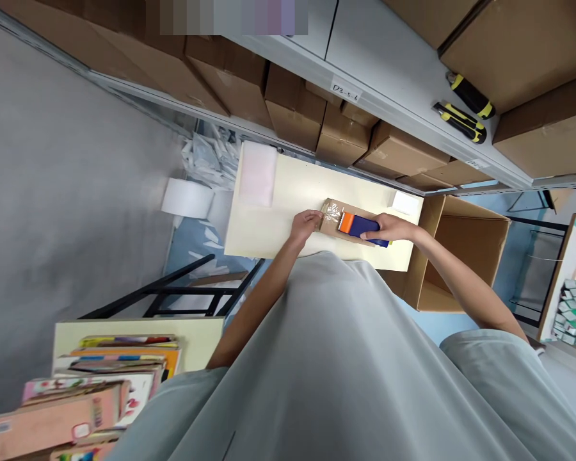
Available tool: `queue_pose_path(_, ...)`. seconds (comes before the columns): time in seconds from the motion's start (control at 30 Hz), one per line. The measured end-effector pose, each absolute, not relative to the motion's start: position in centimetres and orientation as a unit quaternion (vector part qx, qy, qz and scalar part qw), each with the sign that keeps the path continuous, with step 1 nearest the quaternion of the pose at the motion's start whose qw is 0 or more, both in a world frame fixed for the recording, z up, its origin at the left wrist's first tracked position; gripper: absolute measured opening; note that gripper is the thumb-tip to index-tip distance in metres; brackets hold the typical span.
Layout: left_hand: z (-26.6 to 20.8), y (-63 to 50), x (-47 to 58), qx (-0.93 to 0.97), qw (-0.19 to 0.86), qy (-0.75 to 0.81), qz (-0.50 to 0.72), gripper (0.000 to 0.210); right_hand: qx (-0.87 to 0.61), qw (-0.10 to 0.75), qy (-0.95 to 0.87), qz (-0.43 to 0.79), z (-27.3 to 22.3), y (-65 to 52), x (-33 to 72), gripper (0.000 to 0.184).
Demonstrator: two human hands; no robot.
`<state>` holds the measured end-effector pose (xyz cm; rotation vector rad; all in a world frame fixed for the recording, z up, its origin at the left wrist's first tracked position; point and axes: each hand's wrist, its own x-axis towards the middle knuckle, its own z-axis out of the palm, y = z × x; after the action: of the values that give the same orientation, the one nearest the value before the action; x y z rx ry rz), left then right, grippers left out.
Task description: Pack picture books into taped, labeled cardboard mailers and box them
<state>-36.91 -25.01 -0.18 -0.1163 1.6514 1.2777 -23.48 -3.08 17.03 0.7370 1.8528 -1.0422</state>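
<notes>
A small flat cardboard box [327,224] lies on the cream tabletop in front of me, with shiny clear tape [333,210] over its left end. My left hand [308,224] is at that end, its curled fingers closed against the box's edge. Over the right part of the box, my right hand [386,228] grips a dark blue tape dispenser [362,225] with an orange, toothed front. The dispenser's front points left, toward the taped end. The hand covers its rear part.
A pale pink pad [258,174] lies on the table [292,186] at left, a small white block [405,202] at right. A large open carton [465,256] stands right of the table. Two utility knives [461,121] rest on the shelf above. Stacked books [105,384] are at lower left.
</notes>
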Motion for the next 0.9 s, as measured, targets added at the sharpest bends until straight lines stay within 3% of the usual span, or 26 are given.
queue_pose_path(0.17,0.4,-25.6,-36.6,-0.002,0.418,0.766,0.488,0.065,0.294,0.439,0.742,-0.412,17.0,-3.2,-23.0,0.063)
queue_pose_path(0.27,1.1,-26.3,-35.0,0.073,0.395,0.761,0.509,0.05,0.297,0.439,0.743,-0.409,17.1,-3.3,-22.8,0.061)
queue_pose_path(0.33,1.4,-26.6,-33.6,0.148,0.417,0.735,0.514,0.054,0.296,0.438,0.747,-0.403,17.1,-3.5,-22.8,0.059)
queue_pose_path(0.47,1.6,-26.6,-32.7,0.299,0.458,0.722,0.423,0.108,0.297,0.444,0.758,-0.375,17.0,-4.0,-22.9,0.057)
queue_pose_path(0.6,2.0,-25.1,-34.6,0.502,0.379,0.713,0.309,0.144,0.299,0.429,0.759,-0.388,17.3,-4.1,-22.8,0.05)
queue_pose_path(0.7,2.4,-23.3,-35.9,0.61,0.313,0.699,0.205,0.14,0.305,0.417,0.756,-0.402,17.6,-3.9,-22.4,0.048)
queue_pose_path(0.9,3.2,-22.2,-35.8,0.631,0.281,0.717,0.093,0.113,0.297,0.388,0.745,-0.454,17.3,-3.1,-20.7,0.053)
